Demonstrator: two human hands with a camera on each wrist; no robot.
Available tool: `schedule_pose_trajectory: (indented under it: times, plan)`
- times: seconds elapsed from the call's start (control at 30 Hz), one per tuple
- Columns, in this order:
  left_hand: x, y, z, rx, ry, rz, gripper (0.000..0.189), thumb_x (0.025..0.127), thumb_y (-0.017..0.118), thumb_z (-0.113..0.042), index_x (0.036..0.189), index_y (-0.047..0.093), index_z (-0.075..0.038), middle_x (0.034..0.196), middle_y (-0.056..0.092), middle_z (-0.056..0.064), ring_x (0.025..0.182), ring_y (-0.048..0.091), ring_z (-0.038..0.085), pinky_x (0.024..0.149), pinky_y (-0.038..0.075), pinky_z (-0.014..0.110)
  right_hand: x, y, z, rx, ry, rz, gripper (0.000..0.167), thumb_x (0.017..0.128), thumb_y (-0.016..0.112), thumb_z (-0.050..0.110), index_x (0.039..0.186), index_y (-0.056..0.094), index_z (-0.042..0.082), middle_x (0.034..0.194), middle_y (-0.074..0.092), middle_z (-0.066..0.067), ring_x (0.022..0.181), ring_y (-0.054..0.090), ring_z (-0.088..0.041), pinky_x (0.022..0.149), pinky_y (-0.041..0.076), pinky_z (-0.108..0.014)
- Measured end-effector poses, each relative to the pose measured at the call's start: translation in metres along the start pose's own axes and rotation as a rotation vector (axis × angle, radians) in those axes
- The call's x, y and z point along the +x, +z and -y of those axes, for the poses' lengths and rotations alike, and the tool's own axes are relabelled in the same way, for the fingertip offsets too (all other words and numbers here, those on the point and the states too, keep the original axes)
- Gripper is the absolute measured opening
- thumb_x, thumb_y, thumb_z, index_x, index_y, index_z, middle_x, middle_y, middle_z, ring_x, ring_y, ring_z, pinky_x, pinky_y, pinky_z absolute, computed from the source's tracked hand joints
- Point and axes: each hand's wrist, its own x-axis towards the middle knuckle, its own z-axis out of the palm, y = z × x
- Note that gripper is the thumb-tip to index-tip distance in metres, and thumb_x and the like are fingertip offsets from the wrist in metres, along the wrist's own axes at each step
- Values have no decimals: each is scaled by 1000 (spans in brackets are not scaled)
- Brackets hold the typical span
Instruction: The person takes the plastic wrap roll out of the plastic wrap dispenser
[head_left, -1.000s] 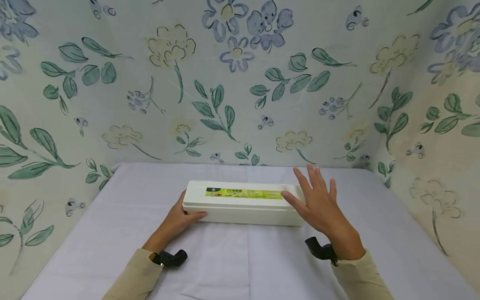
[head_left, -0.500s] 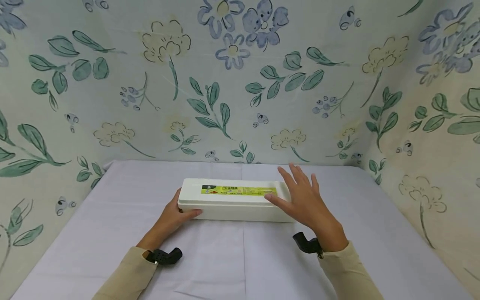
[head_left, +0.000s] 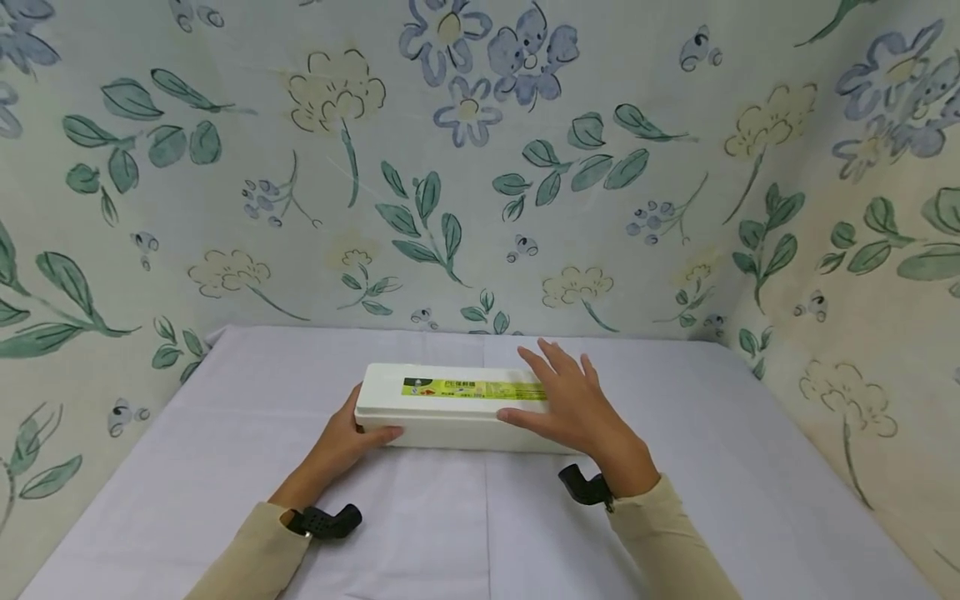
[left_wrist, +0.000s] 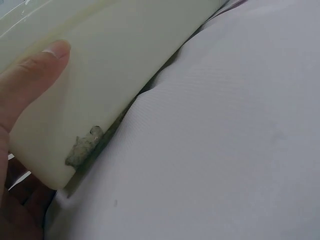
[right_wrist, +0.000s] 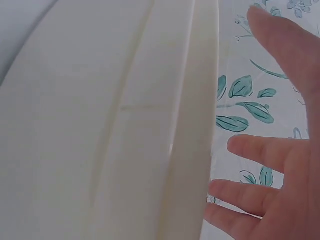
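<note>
A long white cling film box [head_left: 450, 432] with a yellow-green label [head_left: 472, 389] on its lid lies crosswise on the table. My left hand [head_left: 341, 437] grips its left end, thumb on the front wall and fingers around the end. In the left wrist view, a torn, dark patch [left_wrist: 84, 147] shows low on the box near its corner. Over the right part of the lid my right hand [head_left: 576, 408] is spread, covering the label's end in the head view. Its fingers extend beyond the box's edge in the right wrist view, holding nothing.
A white cloth [head_left: 420, 525] covers the table, with a fold line down its middle and wrinkles by the box. Floral-print fabric [head_left: 450, 208] hangs behind and at both sides. Each wrist carries a black camera mount [head_left: 333, 521].
My right hand has moved left over the lid, from the box's right end toward the label. The left hand keeps its hold on the left end. The head view has shifted slightly.
</note>
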Motion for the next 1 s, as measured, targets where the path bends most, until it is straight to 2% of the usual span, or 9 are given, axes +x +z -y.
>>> schedule_pose_trajectory:
  times: [0.23, 0.47, 0.73, 1.0]
  plan:
    - [-2, -1, 2, 13, -7, -4, 106, 74, 82, -45, 154, 16, -23, 149, 40, 8, 130, 43, 30, 105, 34, 58, 9, 6, 9, 38, -31, 73, 99, 73, 65, 73, 150, 35, 20, 154, 31, -12, 140, 28, -34, 113, 11, -61]
    - [-3, 0, 1, -8, 20, -8, 104, 75, 81, -41, 154, 17, -21, 149, 40, 8, 131, 43, 30, 106, 33, 58, 15, 8, 12, 32, -34, 140, 102, 71, 65, 74, 152, 30, 22, 156, 28, -10, 142, 25, -32, 114, 9, -60]
    - [1, 2, -2, 3, 25, -10, 106, 74, 82, -44, 154, 16, -21, 151, 37, 7, 134, 38, 30, 107, 29, 59, 15, 14, 9, 8, -69, 122, 104, 70, 65, 76, 152, 30, 23, 156, 28, -9, 143, 24, -31, 112, 3, -63]
    - [2, 2, 0, 14, -6, -6, 106, 74, 82, -44, 154, 16, -22, 152, 36, 7, 135, 38, 31, 107, 29, 60, 12, 16, 8, -33, -102, 75, 102, 71, 67, 73, 152, 31, 23, 153, 33, -9, 140, 29, -32, 112, 6, -64]
